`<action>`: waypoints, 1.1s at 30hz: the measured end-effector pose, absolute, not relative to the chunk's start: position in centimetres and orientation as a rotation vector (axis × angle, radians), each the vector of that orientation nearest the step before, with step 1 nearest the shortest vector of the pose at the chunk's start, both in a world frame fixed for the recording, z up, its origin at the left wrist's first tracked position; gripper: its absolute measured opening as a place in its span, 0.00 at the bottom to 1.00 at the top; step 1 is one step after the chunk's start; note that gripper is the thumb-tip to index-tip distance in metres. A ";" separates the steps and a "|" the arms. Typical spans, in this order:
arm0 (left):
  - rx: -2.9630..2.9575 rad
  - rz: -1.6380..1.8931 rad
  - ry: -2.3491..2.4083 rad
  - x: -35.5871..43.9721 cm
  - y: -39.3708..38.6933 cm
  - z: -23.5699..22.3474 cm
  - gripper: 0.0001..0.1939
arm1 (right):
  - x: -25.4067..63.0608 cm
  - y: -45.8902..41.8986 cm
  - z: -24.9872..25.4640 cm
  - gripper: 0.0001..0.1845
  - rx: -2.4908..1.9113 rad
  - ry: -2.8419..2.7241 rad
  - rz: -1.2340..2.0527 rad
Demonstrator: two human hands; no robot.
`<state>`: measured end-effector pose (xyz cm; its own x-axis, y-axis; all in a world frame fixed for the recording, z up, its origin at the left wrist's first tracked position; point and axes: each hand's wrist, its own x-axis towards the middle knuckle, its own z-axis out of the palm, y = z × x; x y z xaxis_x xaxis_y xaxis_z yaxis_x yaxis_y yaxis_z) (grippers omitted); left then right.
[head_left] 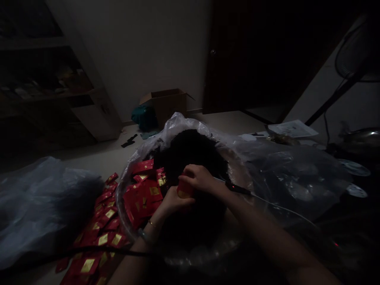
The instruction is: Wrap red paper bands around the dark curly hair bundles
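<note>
Both of my hands meet over a heap of dark, loose material in a wide round container lined with clear plastic. Between them is a small red packet with a gold patch. My left hand grips its lower left side, thumb pointing right. From above, my right hand closes its fingers on the packet's top edge. Whether the packet is filled is too dark to tell. More red packets lie against the container's left inner side. Just right of my hands rests a black-handled device with a red light and pale cord.
Many red-and-gold packets are piled on the floor at left, beside a large clear plastic bag. Plastic sheeting spreads at right. Behind stand an open cardboard box and a dark door. A dark cable crosses low at left.
</note>
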<state>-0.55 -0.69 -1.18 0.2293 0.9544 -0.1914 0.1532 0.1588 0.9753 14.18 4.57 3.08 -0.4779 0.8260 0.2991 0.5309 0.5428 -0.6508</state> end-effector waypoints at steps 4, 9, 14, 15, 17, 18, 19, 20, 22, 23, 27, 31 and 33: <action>1.371 0.836 1.212 -0.6 -0.7 -1.4 0.15 | 14.2 4.6 2.9 0.12 -1.078 -2.151 0.718; 1.425 0.674 1.135 -1.5 -1.0 -0.3 0.16 | 15.4 5.6 2.8 0.16 -0.938 -2.060 0.868; 1.268 0.705 0.904 -2.4 -0.9 0.6 0.27 | 16.2 6.2 3.2 0.19 -0.970 -1.902 0.980; 1.193 0.771 0.892 -2.3 -0.8 0.5 0.27 | 16.0 6.1 3.2 0.19 -0.970 -1.917 0.993; 1.062 0.866 0.916 -1.9 -0.6 0.0 0.23 | 15.4 5.6 3.0 0.18 -0.958 -1.991 0.999; 1.028 0.875 0.938 -1.6 -0.6 -0.3 0.22 | 15.0 5.3 2.8 0.17 -0.955 -2.047 0.987; 1.014 0.865 0.958 -1.3 -0.5 -0.5 0.21 | 14.5 5.0 2.6 0.16 -0.957 -2.108 0.959; 1.017 0.844 0.973 -1.0 -0.5 -0.8 0.20 | 14.0 4.6 2.4 0.15 -0.967 -2.167 0.919; 1.037 0.826 0.993 -0.5 -0.6 -1.1 0.20 | 13.2 4.1 2.1 0.14 -1.005 -2.260 0.817; 1.045 0.830 0.999 -0.4 -0.6 -1.1 0.20 | 12.9 4.0 2.0 0.14 -1.027 -2.282 0.778; 1.014 0.863 1.052 -0.3 -0.6 -1.3 0.20 | 13.6 4.9 2.6 0.16 -1.107 -2.190 0.827; 0.866 0.978 1.039 -0.5 -0.3 -1.2 0.25 | 18.2 7.4 3.4 0.15 -1.351 -2.136 0.893; 0.815 1.031 1.035 -0.6 -0.1 -1.0 0.26 | 21.1 8.3 3.0 0.11 -1.524 -2.313 0.850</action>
